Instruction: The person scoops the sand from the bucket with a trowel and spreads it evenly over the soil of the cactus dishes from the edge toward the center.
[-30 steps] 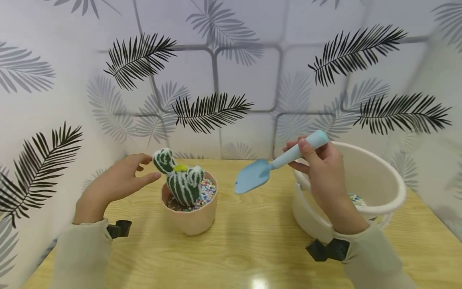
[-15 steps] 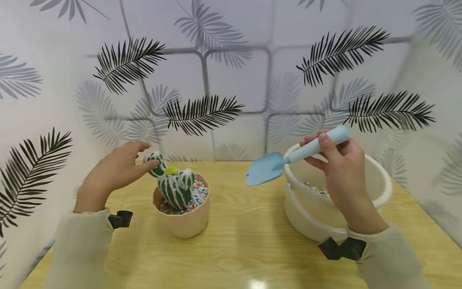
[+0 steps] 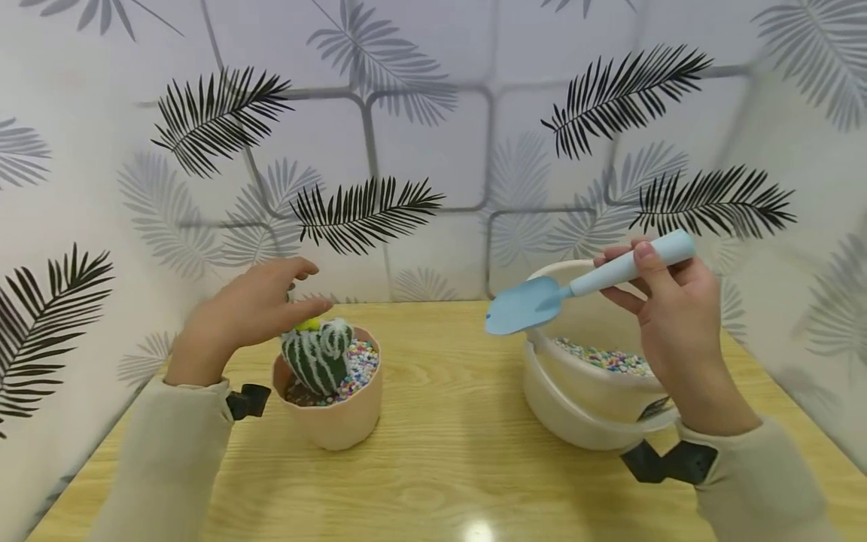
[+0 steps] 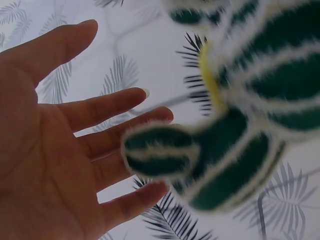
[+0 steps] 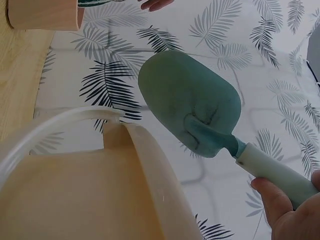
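Note:
My right hand (image 3: 684, 339) grips the pale blue handle of a small garden trowel (image 3: 523, 306), whose blade points left above the rim of a cream bucket (image 3: 576, 423). In the right wrist view the trowel blade (image 5: 187, 100) shows its greenish-blue face. Over on the left, my left hand (image 3: 247, 316) hovers with its fingers extended at the top of a green-and-white fuzzy cactus (image 3: 314, 361). In the left wrist view the palm and fingers (image 4: 80, 150) spread beside the cactus (image 4: 225, 160); whether they touch it I cannot tell. The cactus stands in a peach pot (image 3: 332, 423).
Multicoloured pebbles (image 3: 603, 358) lie inside the bucket, and similar ones (image 3: 362, 365) partly cover the dark soil in the pot. Pot and bucket stand apart on a wooden table (image 3: 433, 452). A leaf-patterned sheet (image 3: 433, 150) rises behind the table.
My right hand has carried the trowel rightward, and its blade has come to the bucket's rim. My left hand has moved over the cactus top, now hiding part of it. The view has shifted slightly.

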A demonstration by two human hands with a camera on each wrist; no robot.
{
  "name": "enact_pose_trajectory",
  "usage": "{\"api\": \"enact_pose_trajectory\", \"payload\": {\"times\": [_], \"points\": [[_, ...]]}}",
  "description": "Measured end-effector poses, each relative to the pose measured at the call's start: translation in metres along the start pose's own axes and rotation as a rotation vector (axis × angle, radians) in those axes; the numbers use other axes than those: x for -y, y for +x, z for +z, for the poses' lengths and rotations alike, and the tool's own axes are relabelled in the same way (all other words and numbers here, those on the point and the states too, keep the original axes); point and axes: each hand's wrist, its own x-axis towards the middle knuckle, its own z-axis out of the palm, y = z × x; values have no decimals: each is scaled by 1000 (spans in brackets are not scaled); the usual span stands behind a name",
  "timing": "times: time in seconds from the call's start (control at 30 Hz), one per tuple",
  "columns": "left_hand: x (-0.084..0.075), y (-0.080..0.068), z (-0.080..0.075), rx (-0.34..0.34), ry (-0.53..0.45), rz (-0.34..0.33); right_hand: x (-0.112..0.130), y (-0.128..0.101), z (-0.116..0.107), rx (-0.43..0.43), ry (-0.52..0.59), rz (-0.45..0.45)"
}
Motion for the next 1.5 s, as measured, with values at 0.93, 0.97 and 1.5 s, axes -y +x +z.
{"api": "enact_pose_trajectory", "payload": {"times": [0.93,0.97,1.5], "points": [[-66,49,38,105,-105,209,31,5,-64,-114,133,50],[-68,52,40,113,-116,216,32,5,-66,-117,134,50],[-92,70,69,150,-193,248,32,2,-89,-125,44,34]]}}
